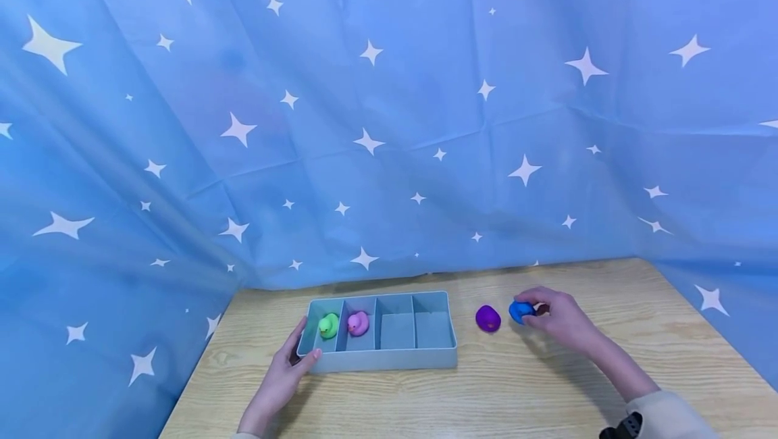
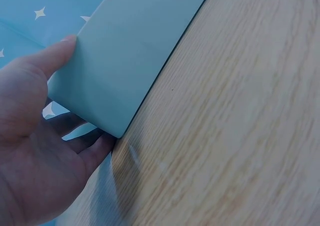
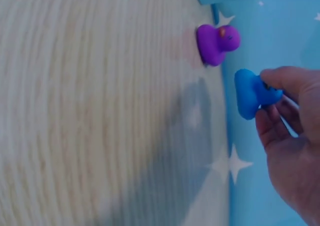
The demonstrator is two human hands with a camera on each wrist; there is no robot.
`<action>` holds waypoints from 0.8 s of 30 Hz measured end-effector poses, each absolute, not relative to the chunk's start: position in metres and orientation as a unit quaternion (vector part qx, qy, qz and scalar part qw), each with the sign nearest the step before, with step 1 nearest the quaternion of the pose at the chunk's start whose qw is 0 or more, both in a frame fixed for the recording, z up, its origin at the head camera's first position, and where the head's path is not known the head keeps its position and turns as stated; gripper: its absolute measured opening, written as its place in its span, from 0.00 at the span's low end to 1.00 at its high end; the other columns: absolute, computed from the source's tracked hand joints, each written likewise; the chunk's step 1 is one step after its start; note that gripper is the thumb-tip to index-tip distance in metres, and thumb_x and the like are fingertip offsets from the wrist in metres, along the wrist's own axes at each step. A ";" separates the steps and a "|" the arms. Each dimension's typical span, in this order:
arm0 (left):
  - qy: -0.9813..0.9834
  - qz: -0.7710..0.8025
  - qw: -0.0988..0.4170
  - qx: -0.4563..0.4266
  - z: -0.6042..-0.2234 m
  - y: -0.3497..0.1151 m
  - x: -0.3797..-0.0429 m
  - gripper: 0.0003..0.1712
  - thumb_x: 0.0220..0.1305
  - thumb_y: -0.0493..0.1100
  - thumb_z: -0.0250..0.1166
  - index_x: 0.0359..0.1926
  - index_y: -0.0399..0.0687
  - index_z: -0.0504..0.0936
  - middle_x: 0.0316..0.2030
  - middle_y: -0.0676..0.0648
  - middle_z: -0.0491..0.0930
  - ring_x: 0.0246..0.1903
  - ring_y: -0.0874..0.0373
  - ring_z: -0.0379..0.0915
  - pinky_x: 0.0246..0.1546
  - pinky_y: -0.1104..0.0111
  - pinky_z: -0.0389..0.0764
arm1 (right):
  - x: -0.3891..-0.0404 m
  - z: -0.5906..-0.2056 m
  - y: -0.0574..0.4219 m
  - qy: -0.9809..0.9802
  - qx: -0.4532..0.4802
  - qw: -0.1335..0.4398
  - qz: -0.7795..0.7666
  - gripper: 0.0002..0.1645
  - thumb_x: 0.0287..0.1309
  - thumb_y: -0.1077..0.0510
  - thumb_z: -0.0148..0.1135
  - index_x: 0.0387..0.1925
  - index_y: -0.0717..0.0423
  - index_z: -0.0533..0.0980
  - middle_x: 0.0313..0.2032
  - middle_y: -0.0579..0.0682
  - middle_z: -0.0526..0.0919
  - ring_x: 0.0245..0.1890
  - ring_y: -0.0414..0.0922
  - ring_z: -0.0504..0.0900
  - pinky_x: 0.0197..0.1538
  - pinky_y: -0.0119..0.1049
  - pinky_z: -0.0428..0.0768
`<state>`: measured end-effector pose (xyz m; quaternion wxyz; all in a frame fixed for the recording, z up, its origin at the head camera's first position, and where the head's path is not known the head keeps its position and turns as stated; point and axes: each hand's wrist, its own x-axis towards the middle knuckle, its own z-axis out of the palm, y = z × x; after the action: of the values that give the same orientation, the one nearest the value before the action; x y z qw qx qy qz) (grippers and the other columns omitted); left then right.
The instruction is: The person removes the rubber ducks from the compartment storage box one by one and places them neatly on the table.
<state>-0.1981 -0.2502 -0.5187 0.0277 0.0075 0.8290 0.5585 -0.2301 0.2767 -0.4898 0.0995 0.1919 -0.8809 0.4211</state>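
My right hand [image 1: 560, 318] pinches a blue rubber duck [image 1: 520, 311] between thumb and fingers. In the right wrist view the duck [image 3: 248, 94] is held up off the table, its head toward the palm. Left of it a purple rubber duck [image 1: 488, 318] sits on the wood. A grey-blue box [image 1: 389, 360] with several compartments in a row lies at the middle. Its leftmost compartment holds a green duck [image 1: 329, 325], the one beside that a pink duck [image 1: 358, 323]. My left hand [image 1: 284, 373] grips the box's left end, thumb at the front corner, fingers along the side.
The light wooden table [image 1: 425, 402] reaches back to a blue cloth [image 1: 377, 121] with white stars, which hangs behind and along both sides. A dark band [image 1: 621, 427] shows at the right wrist, next to a light sleeve [image 1: 668, 417].
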 end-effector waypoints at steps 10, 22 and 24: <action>0.833 0.553 0.030 0.005 -0.518 -0.248 -0.199 0.46 0.72 0.47 0.66 0.82 0.48 0.51 0.78 0.30 0.47 0.75 0.32 0.47 0.73 0.48 0.55 | -0.234 -0.506 0.288 -0.893 0.173 0.086 0.407 0.19 0.51 0.76 0.71 0.48 0.71 0.82 0.48 0.64 0.83 0.42 0.56 0.85 0.39 0.32 0.86; 0.831 0.556 0.024 0.008 -0.520 -0.249 -0.199 0.46 0.73 0.47 0.66 0.82 0.48 0.51 0.78 0.30 0.47 0.74 0.33 0.47 0.73 0.49 0.56 | -0.233 -0.512 0.290 -0.894 0.174 0.068 0.408 0.18 0.53 0.76 0.70 0.48 0.71 0.82 0.48 0.65 0.83 0.43 0.58 0.85 0.39 0.34 0.87; 0.830 0.558 0.025 0.009 -0.520 -0.249 -0.199 0.46 0.73 0.47 0.66 0.82 0.47 0.51 0.78 0.30 0.47 0.74 0.32 0.47 0.72 0.48 0.56 | -0.233 -0.512 0.290 -0.893 0.175 0.067 0.410 0.18 0.53 0.76 0.70 0.48 0.71 0.82 0.48 0.65 0.83 0.43 0.58 0.85 0.39 0.35 0.87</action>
<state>-0.1991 -0.2492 -0.5203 0.0255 0.0093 0.8296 0.5576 -0.2327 0.2901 -0.5123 0.0673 0.1751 -0.8928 0.4095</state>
